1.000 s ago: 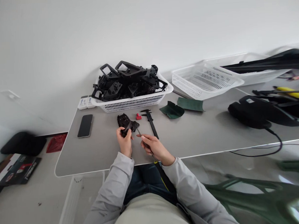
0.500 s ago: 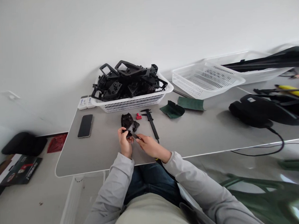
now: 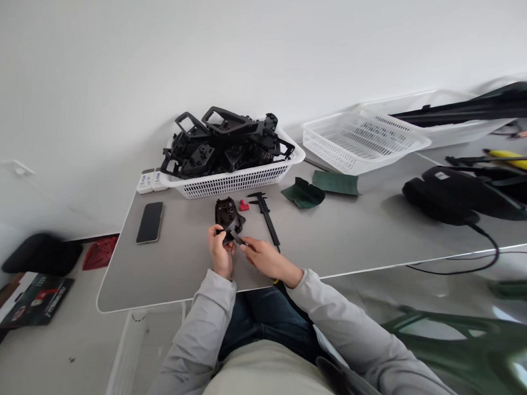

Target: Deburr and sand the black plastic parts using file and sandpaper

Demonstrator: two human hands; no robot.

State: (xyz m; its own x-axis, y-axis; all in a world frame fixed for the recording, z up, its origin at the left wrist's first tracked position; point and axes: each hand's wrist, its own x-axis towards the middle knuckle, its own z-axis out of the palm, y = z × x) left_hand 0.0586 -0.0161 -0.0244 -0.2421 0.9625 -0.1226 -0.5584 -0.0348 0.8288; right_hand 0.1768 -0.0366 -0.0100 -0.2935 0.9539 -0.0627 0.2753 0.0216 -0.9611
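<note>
My left hand point(image 3: 221, 253) is closed on a black plastic part point(image 3: 226, 213) with a studded, moulded face, which stands just beyond the fingers on the table. My right hand point(image 3: 269, 259) grips a thin, flat grey tool point(image 3: 238, 239); its front end meets the near side of the part, and its exact kind is too small to make out. A small red piece point(image 3: 244, 205) lies beyond my hands. To the right of it rests a black caliper point(image 3: 267, 219).
A white basket point(image 3: 236, 182) heaped with black plastic frames point(image 3: 228, 121) stands against the wall. Phone point(image 3: 150, 222) at left. Right of the caliper lie green pieces point(image 3: 336, 182), a white basket point(image 3: 354, 154) and a black padded object point(image 3: 442, 194) with a cable.
The black plastic part has turned slightly, its smaller side piece now closer to the main body. Both hands stay almost in the same place.
</note>
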